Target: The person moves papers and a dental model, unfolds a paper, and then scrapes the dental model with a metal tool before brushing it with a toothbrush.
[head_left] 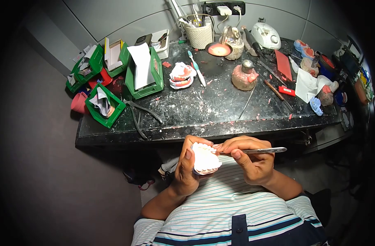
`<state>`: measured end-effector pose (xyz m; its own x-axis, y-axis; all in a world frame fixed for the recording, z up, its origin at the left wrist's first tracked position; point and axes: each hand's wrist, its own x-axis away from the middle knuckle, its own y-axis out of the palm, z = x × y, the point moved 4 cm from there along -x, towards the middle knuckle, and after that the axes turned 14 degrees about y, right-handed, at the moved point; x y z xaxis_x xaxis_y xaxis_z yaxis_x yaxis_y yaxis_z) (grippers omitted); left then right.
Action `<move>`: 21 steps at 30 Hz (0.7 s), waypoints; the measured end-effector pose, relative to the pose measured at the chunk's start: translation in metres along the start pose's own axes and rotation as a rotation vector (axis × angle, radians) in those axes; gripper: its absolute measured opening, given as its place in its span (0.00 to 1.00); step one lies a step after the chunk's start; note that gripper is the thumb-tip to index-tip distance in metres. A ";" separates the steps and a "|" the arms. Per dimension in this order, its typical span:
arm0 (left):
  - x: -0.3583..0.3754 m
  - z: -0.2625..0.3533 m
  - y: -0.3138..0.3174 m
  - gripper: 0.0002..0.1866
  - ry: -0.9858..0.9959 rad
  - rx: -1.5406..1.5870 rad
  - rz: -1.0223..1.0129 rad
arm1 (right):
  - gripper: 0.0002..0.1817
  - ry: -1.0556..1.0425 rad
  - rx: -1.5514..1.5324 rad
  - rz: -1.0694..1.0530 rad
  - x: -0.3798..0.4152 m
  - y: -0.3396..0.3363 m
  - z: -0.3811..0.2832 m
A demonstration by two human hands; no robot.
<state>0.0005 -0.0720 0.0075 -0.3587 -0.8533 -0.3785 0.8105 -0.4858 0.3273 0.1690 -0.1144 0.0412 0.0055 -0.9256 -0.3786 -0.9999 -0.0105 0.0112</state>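
In front of my chest, my left hand (185,168) is closed around a white dental cast (206,159) with a row of teeth along its edge. Bright light washes out much of the cast's surface. My right hand (253,160) pinches a slim metal carving tool (263,151), its handle pointing right. The tool's working end reaches toward the cast's upper right edge; whether it touches is hidden by my fingers. Beyond my hands on the bench stand another cast with pink gums (182,76) and a toothbrush (196,69).
Green bins (144,76) with papers stand at the left of the black bench (183,108), near pliers (140,117). A burner with a metal cap (245,74), a pink wax sheet (283,65), a red lighter (286,91) and a blue impression (316,106) lie to the right.
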 end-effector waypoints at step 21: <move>0.000 0.005 0.005 0.35 0.052 -0.088 -0.047 | 0.07 -0.048 -0.007 0.003 -0.003 0.002 0.000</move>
<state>0.0019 -0.0755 0.0133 -0.3744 -0.8180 -0.4367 0.8319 -0.5043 0.2314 0.1671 -0.1113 0.0424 0.0012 -0.9065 -0.4222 -0.9998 -0.0101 0.0189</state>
